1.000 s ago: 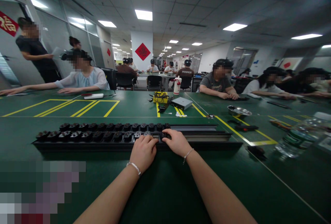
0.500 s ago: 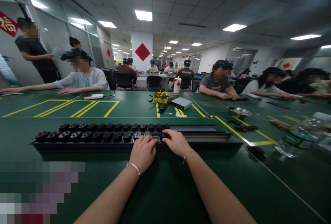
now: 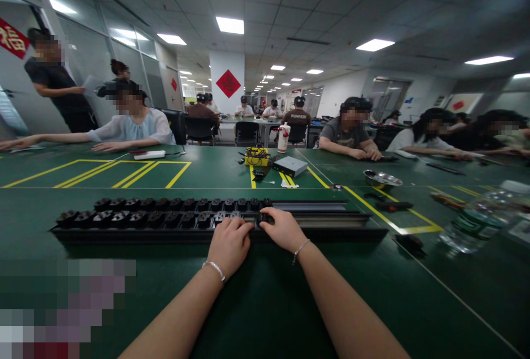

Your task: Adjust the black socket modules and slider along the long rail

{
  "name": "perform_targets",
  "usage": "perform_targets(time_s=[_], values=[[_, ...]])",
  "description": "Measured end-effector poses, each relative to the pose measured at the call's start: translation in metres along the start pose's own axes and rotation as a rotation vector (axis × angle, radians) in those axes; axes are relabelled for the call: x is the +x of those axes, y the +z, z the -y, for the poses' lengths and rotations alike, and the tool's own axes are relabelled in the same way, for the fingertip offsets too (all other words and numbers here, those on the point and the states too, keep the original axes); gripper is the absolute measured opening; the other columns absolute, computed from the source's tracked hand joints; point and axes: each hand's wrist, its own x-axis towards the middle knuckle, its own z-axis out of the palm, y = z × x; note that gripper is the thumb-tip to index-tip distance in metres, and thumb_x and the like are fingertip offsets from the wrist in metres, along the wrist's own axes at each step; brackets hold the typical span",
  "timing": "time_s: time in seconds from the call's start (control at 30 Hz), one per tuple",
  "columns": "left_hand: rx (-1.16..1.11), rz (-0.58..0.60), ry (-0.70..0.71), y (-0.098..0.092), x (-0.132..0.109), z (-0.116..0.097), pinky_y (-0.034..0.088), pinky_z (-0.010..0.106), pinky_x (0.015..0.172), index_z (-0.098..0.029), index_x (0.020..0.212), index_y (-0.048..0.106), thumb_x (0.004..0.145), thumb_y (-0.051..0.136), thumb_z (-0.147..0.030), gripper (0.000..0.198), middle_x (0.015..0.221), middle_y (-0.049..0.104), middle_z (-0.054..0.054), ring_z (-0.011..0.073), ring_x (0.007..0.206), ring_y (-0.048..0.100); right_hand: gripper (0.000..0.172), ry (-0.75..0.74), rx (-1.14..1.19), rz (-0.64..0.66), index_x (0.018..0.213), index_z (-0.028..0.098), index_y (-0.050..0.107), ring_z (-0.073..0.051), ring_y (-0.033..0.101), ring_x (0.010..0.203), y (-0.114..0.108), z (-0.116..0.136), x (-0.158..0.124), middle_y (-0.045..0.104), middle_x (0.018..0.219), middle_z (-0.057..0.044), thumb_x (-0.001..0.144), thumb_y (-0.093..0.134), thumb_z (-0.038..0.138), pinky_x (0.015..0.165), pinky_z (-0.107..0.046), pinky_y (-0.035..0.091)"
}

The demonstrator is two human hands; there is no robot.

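**Both hands on the black channel rails, right one pinching a module**

Black channel rails [image 3: 327, 219] lie lengthwise across the green worktop [image 3: 165, 276], directly in front of the person. Two rows of black modules: near row [image 3: 136, 218] runs from the left end up to the left hand [image 3: 228, 242]; far row [image 3: 161, 204] ends just beyond the right hand [image 3: 286, 230]. Both channels bare on the right.

Right hand: thumb and fingers grasp a small dark module [image 3: 265, 217] at the near channel. Can't tell if it's fully seated; the hand covers part of it.

Left hand: fingers bent over the right end of the near row, touching the rail's front side. Grip or just resting, can't tell; fingertips partly hidden. Small gap between the two hands.

Elsewhere on the worktop: grey box [image 3: 291, 166] beyond the rails, metal bowl [image 3: 383, 179] and clear water bottle [image 3: 472, 226] off to the right.
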Motion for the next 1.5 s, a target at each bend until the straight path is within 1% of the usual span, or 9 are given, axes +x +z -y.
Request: perform_targets(time_s=[0.2,0.57,1.03,1.23,1.5], values=[[-0.007,-0.007,0.005,-0.001,0.0003,-0.0001,0.038,0.032,0.07,-0.028,0.097,0.061,0.077,0.047,-0.016,0.028,0.088,0.058,0.003,0.0182,0.081,0.048,0.033,-0.013,-0.002,-0.014,0.105,0.018,0.06,-0.017,0.057,0.097,0.0014,-0.0012,-0.0003,0.064,0.102,-0.004,0.076,0.055,0.033,0.089,-0.028,0.04],[0.004,0.022,-0.001,0.0003,0.0001,0.0001,0.038,0.034,0.071,-0.029,0.101,0.06,0.077,0.045,-0.016,0.031,0.091,0.058,0.003,0.0198,0.083,0.047,0.031,0.0,0.0,-0.037,0.103,0.019,0.061,-0.016,0.058,0.094,0.0013,-0.0002,0.0,0.065,0.1,-0.004,0.074,0.056,0.031,0.088,-0.027,0.041],[0.011,0.021,-0.003,0.0,0.0001,-0.0009,0.037,0.033,0.07,-0.03,0.102,0.06,0.077,0.047,-0.016,0.031,0.091,0.057,0.002,0.0191,0.083,0.046,0.029,-0.001,-0.002,-0.052,0.1,0.019,0.061,-0.017,0.058,0.092,0.0006,0.0023,-0.0006,0.065,0.098,-0.004,0.073,0.055,0.029,0.086,-0.026,0.041],[0.017,0.054,-0.02,-0.0003,0.0,-0.0013,0.035,0.032,0.071,-0.031,0.103,0.059,0.077,0.048,-0.017,0.032,0.092,0.056,0.002,0.0182,0.084,0.046,0.027,-0.006,0.001,-0.055,0.097,0.019,0.061,-0.016,0.059,0.09,0.0021,0.0008,0.0004,0.066,0.095,-0.004,0.073,0.054,0.028,0.084,-0.026,0.042],[0.029,0.056,-0.018,-0.0002,-0.0002,-0.0017,0.035,0.032,0.071,-0.031,0.103,0.059,0.077,0.047,-0.017,0.032,0.092,0.055,0.001,0.0186,0.084,0.045,0.026,-0.018,0.005,-0.064,0.096,0.019,0.061,-0.016,0.059,0.089,0.0025,0.0011,0.0003,0.065,0.094,-0.004,0.072,0.054,0.026,0.084,-0.025,0.041]])
